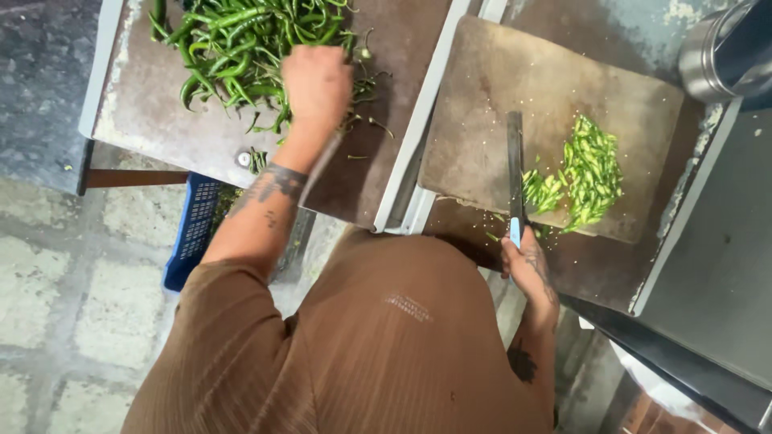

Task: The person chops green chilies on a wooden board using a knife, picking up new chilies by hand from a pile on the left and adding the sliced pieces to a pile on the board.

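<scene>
Left hand (318, 84) down on the heap of whole green chillies (241, 40) on the left worktop (161, 120), grip curled into the pile; whether pinching any, cannot tell. Right hand (531, 269) wrapped tight round the blue handle of the knife (515, 173), blade flat along the cutting board (515, 88), just beside the chopped chillies (591, 173). Best gathered as a small aligned bunch, stems one way, carried over with blade tip kept resting on board.

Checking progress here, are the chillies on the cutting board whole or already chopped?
Chopped: the chillies lie in short pieces on the cutting board.
</scene>
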